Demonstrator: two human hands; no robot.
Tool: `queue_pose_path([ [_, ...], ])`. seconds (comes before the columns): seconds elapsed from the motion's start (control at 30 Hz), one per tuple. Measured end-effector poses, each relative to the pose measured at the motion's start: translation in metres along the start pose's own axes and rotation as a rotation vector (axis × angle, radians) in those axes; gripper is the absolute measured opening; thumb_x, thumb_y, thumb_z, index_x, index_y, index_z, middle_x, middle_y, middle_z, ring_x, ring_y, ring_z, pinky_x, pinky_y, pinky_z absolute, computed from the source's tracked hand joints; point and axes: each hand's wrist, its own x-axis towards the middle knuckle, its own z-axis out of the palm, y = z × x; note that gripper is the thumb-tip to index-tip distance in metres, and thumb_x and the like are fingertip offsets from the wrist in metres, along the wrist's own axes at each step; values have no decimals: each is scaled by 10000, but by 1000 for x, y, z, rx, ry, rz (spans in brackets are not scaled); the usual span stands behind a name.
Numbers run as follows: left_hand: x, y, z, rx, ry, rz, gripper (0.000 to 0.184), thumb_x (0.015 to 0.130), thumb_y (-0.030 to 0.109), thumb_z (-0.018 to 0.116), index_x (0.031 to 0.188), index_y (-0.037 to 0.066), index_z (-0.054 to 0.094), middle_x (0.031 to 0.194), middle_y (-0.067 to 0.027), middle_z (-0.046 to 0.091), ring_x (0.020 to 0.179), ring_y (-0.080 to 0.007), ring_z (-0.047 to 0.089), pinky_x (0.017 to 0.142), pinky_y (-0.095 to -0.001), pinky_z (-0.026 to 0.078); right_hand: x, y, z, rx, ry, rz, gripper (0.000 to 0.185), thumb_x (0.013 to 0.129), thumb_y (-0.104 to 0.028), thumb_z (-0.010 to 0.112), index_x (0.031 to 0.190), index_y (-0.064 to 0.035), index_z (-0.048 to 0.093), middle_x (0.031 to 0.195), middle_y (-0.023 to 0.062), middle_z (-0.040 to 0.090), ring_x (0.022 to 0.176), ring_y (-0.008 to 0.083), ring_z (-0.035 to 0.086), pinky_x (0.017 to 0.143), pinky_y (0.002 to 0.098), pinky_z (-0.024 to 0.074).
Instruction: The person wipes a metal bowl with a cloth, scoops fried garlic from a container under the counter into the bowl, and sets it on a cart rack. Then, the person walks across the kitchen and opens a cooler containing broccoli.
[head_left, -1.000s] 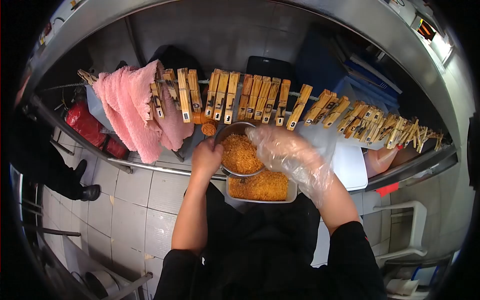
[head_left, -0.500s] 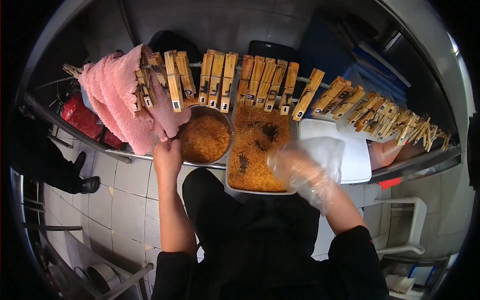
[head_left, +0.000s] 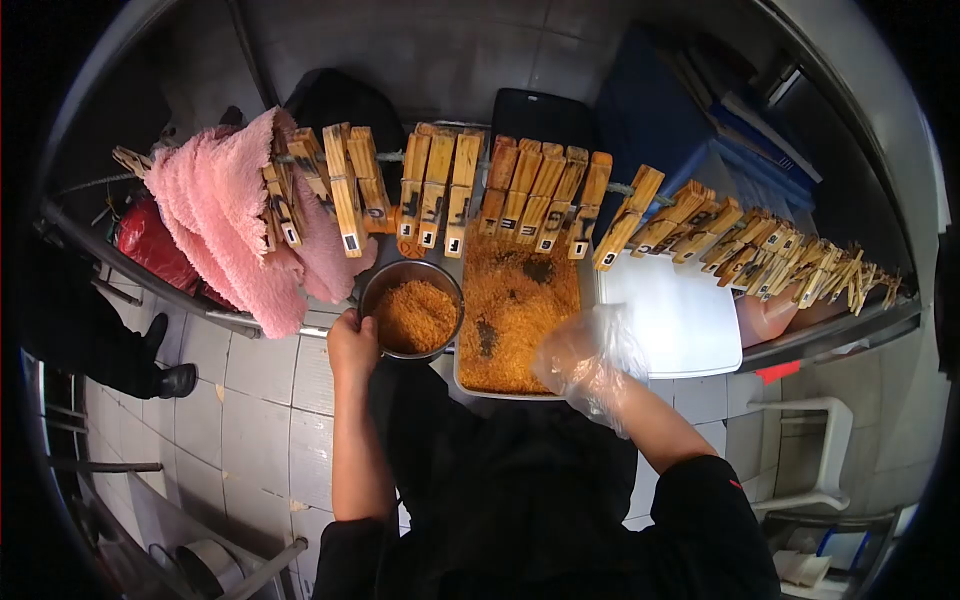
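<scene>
My left hand (head_left: 353, 346) is closed on the left side of a round metal pot (head_left: 459, 297), where a handle may be hidden. Orange-brown crumbs (head_left: 415, 315) lie inside the pot. To its right, a rectangular metal tray (head_left: 470, 386) holds a layer of similar crumbs (head_left: 500, 372), with darker patches (head_left: 487, 338) in it. My right hand (head_left: 580, 355), in a loose clear plastic glove, is low over the tray's near right corner. Its fingertips are blurred against the crumbs, so their grip is unclear.
Wooden clothespins (head_left: 435, 190) with letter labels hang on a line across the front, beside a pink towel (head_left: 220, 210). A white lid or board (head_left: 675, 310) lies right of the tray. Another person's dark shoe (head_left: 178, 381) is at left; a white chair (head_left: 835, 450) stands at right.
The pot has come nearer my body, and its crumbs, smeared before, look sharper. My gloved right hand has moved lower, toward the tray's near edge. The hanging clothespins appear lower in view.
</scene>
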Motion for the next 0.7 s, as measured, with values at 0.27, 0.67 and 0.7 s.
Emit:
queue_pose_path([
  [0.27,-3,3,1,20,22,35,218,843,164,632,812,-49,601,770,-251,648,758,-414,650,686,-464,484,93,61,120,322,443,101,99,865,-122,575,821,-67,644,778,61,628,739,225,604,677,334,493],
  [0.67,-2,6,4,18,19,9,204,838,152,628,853,-52,622,799,-260,649,786,-402,660,700,-454,494,121,38,124,168,488,263,406,941,-309,562,1229,-24,583,1182,176,587,1055,303,592,911,388,511],
  [0.7,-3,8,1,29,-1,-12,202,838,147,626,870,-52,631,802,-260,653,789,-395,666,705,-450,499,124,36,113,497,483,161,467,945,-358,556,1260,-13,567,1246,206,564,1104,321,580,934,409,503],
])
